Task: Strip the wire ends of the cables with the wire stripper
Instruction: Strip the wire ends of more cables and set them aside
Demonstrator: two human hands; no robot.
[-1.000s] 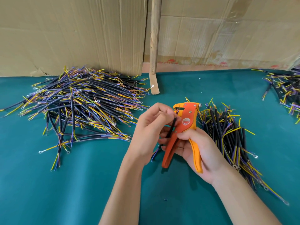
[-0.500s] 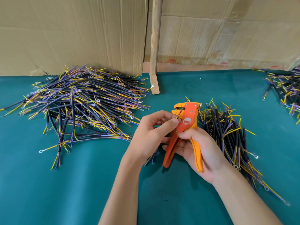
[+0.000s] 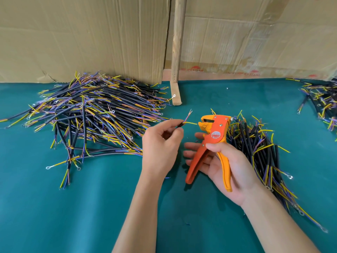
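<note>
Three heaps of cables lay on the green, felt-like tabletop (image 3: 54, 207): a big pile (image 3: 91, 115) at the left, a neater bundle (image 3: 255, 148) behind the right hand, and a third heap (image 3: 321, 103) at the far right edge. Each cable was a black round sheath with thin yellow, purple and blue cores splaying from the ends, some tipped with small metal ring lugs.

Left of centre, the left hand (image 3: 160, 143) pinched one cable (image 3: 182, 124) between thumb and fingers, its yellow core reaching toward the stripper's mouth, the other cores fanned upward. The stripper (image 3: 212, 141), orange and yellow with a hard smooth body, sat in the right hand (image 3: 231, 165); the thumb lay over its pivot, the palm cradled the yellow handle, and the fingers beneath were stretched out, not squeezing, so the handles stood apart.

The risk from here looked like poor seating: a thin, limp core could bend or enter the jaws crooked, and a squeeze then might nick strands or cut the core short. The loose neighbouring cores might also stray in.
</note>
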